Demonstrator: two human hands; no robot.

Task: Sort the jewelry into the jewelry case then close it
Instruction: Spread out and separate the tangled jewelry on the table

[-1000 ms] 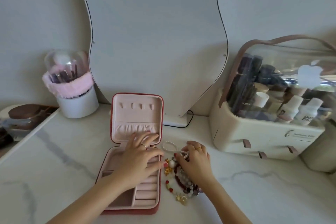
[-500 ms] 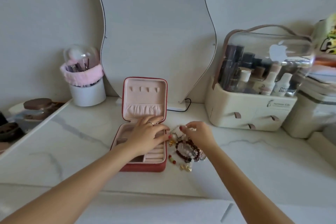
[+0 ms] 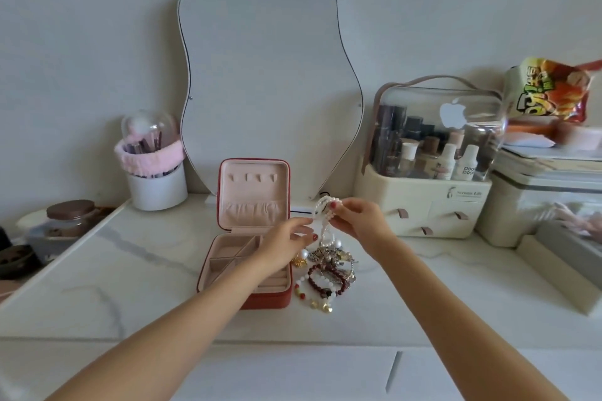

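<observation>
My right hand [image 3: 360,220] pinches a pearl strand [image 3: 325,215] up off the table, loops bunched at my fingertips, its tail dangling to the jewelry pile [image 3: 327,273] below. My left hand [image 3: 286,242] reaches in with its fingertips at the strand's left side, over the open red jewelry case [image 3: 250,238], lid upright, pink compartments showing. The pile lies just right of the case on the marble tabletop [image 3: 130,270].

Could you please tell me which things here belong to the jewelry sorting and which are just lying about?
Job: pearl strand held by both hands, jewelry pile, open jewelry case.
Lying about: mirror, brush holder, cosmetics organizer, snack bag.
</observation>
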